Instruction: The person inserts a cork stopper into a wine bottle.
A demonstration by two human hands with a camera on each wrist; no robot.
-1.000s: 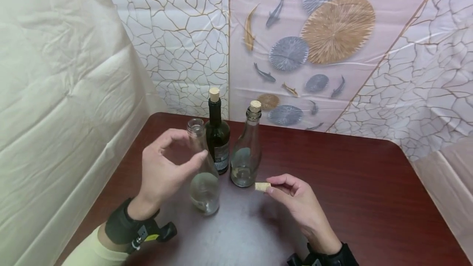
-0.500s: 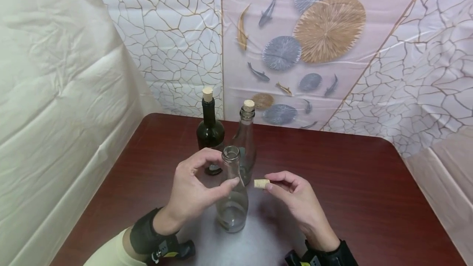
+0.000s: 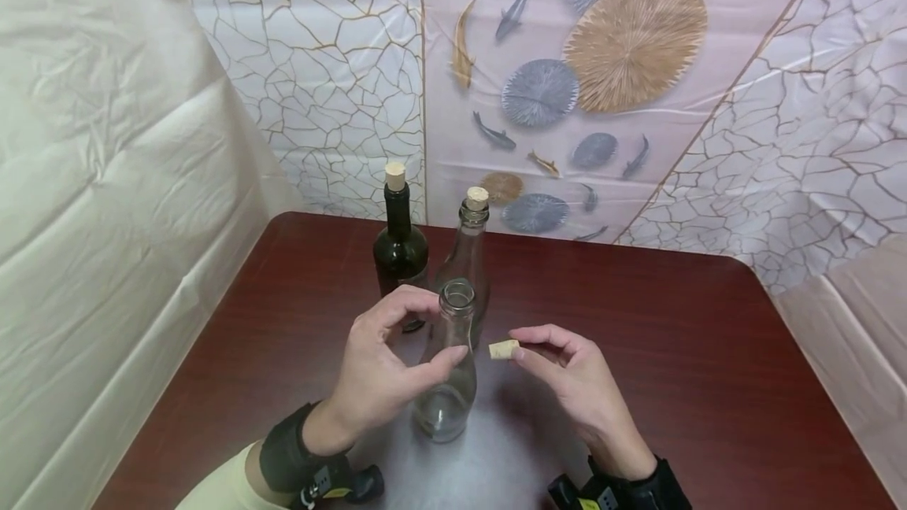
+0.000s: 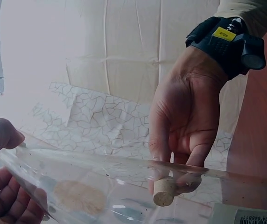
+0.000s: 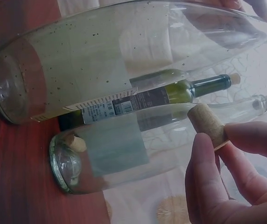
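Note:
My left hand (image 3: 393, 376) holds a clear glass bottle (image 3: 453, 384) by its neck, thumb on the near side. The bottle's mouth is uncovered. To its right, my right hand (image 3: 567, 384) pinches a cork (image 3: 504, 349) between thumb and fingers, apart from the glass. Through the bottle in the left wrist view, the same cork (image 4: 164, 193) shows end-on. The right wrist view has the cork (image 5: 207, 122) in front of the bottles, its free end pointing away from the fingertips.
Behind stand a dark green bottle (image 3: 400, 250) and a second clear bottle (image 3: 464, 254), each with a cork in its mouth. A tan piece (image 5: 76, 143) shows at the second clear bottle's base. The dark red table (image 3: 638, 337) meets a patterned cloth backdrop (image 3: 496, 164).
My left hand has brought the uncorked bottle rightward and nearer, so it now stands in front of the corked clear bottle. The right hand with the cork has hardly moved.

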